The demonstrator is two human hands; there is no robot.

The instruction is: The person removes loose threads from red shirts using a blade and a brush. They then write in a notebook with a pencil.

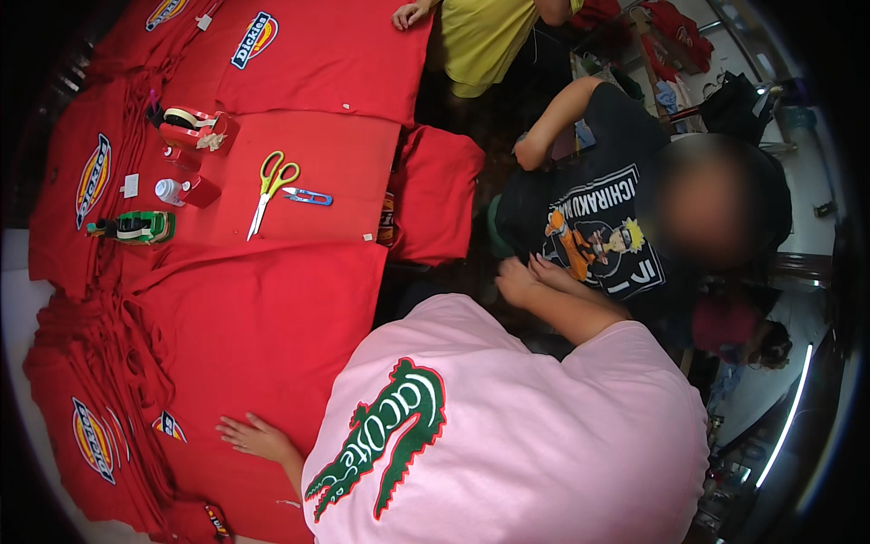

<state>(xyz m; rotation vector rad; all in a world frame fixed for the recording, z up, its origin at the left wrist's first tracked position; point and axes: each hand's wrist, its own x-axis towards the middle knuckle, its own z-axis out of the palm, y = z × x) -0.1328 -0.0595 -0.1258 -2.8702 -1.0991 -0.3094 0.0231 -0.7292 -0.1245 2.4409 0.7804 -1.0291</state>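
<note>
Nearest the camera, the wearer's pink shirt (544,435) fills the lower frame, and the left hand (254,438) lies flat on a red shirt (263,335) spread on the bench, its grip fully open with fingers splayed and holding nothing. The right hand (519,276) reaches off the bench edge toward a seated person in a black printed shirt (589,227); its fingers are bent, and whether they hold anything cannot be told. Beyond the spread shirt lie yellow-handled scissors (270,186), with blue snips (308,196) just beside them, and a green tape dispenser (140,227) and a red tape dispenser (192,127) are to the left. A folded red garment (439,195) hangs over the bench edge. Farthest back sits a person in a yellow top (480,36).
</note>
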